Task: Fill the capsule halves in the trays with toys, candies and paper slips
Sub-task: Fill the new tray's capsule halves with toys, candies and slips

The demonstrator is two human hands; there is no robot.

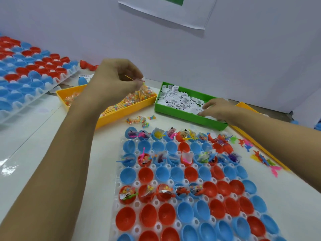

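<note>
A white tray in front of me holds rows of red and blue capsule halves; some rows carry toys, candy and slips, others are bare. My left hand hovers over the yellow bin of candy packets, fingers closed on clear candy packets and a thin yellow toy. My right hand rests in the green bin of white paper slips, fingertips pinching slips. Loose candy packets lie between the bins and the tray.
A second white tray of red and blue halves sits tilted at the far left. Small plastic toys lie scattered right of the near tray, beside another yellow bin edge. A white wall stands close behind the bins.
</note>
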